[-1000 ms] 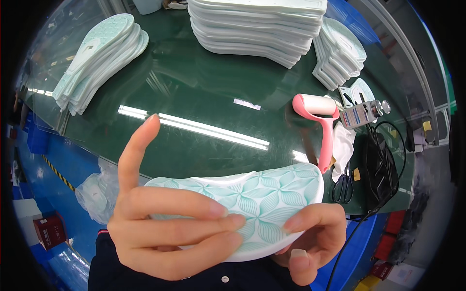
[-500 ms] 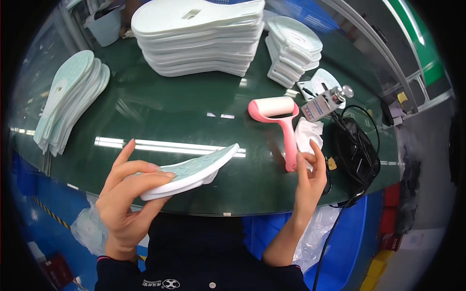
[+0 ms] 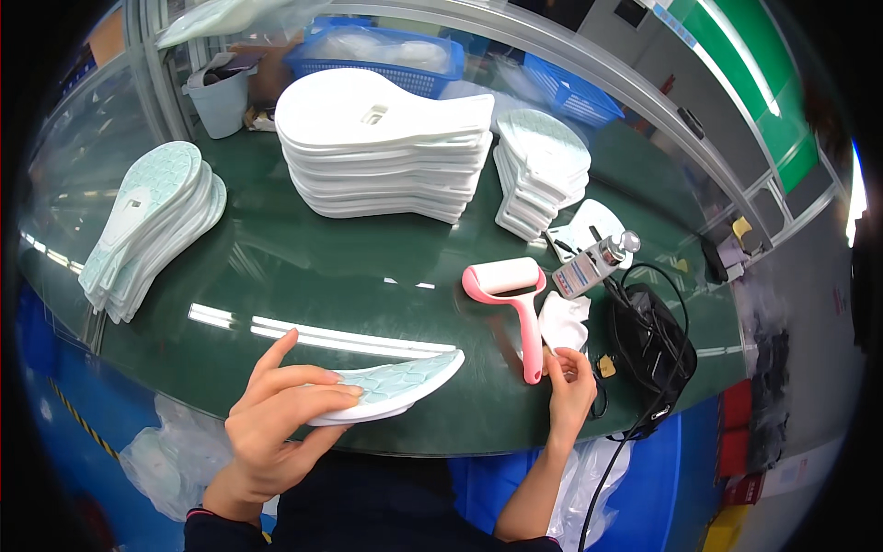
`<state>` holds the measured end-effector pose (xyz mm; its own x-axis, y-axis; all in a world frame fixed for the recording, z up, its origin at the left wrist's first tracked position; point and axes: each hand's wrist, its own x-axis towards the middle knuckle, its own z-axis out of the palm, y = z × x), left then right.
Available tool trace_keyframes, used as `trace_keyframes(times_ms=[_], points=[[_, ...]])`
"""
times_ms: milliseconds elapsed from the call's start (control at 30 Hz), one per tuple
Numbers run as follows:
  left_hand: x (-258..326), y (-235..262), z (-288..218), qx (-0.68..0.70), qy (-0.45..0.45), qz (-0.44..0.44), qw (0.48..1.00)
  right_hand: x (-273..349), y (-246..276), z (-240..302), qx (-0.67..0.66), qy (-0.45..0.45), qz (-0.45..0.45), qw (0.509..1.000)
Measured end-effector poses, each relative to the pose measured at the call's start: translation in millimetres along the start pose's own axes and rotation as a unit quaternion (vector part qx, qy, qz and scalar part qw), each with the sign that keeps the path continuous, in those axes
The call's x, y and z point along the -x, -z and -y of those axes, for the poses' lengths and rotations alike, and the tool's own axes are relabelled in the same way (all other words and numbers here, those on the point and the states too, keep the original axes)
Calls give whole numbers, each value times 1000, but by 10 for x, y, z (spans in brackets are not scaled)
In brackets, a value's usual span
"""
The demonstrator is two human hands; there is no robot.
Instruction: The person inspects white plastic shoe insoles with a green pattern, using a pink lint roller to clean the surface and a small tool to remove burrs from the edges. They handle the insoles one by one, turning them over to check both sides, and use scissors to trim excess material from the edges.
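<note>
My left hand (image 3: 290,419) grips a curved white plastic panel (image 3: 405,386) with a pale green, scale-patterned top. Its thumb is underneath and its fingers on top, and the panel is tilted above the table's near edge. My right hand (image 3: 572,391) is closed in a pinch beside the handle end of a pink-framed lint roller (image 3: 526,322). A crumpled white cloth (image 3: 563,322) lies just beyond those fingertips. Whatever the right fingers hold is too small or hidden to name. The roller rests on the dark green table (image 3: 368,276), its white cylinder pointing away.
Stacks of similar panels stand at the far middle (image 3: 382,175), left (image 3: 152,235) and right (image 3: 543,175). A pump bottle (image 3: 589,269), a black pouch (image 3: 651,345) with a cable and a small tan piece (image 3: 605,366) lie at the right. Blue baskets (image 3: 377,60) are behind.
The view has tilted up, showing more of the far side. My left hand still holds the panel, now more level. My right fingers have drawn together near the roller handle and cloth.
</note>
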<state>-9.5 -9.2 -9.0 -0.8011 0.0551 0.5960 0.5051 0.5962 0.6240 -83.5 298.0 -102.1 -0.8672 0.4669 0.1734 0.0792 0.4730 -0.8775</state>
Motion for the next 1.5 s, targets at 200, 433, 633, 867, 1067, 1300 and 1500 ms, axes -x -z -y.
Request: trace_keyframes(times_ms=[200, 433, 633, 867, 1067, 1300, 1500], points=[[21, 50, -29, -17, -16, -10, 1000, 40, 25, 162, 242, 245, -208, 915], [11, 53, -59, -14, -35, -22, 999, -64, -56, 305, 0, 154, -141, 978], [45, 123, -102, -42, -57, -1, 997, -190, -84, 253, -78, 155, -68, 982], [44, 76, -122, -42, -40, -17, 998, -599, -64, 110, -242, 74, 6, 968], [44, 8, -104, -34, -35, -33, 998, -829, -95, 201, -188, 128, -66, 971], [47, 30, -101, -37, -34, -29, 998, -735, 129, 281, 161, 166, -79, 970], [46, 0, -104, -29, -35, -26, 999, -696, 249, 270, -187, 78, -22, 979]])
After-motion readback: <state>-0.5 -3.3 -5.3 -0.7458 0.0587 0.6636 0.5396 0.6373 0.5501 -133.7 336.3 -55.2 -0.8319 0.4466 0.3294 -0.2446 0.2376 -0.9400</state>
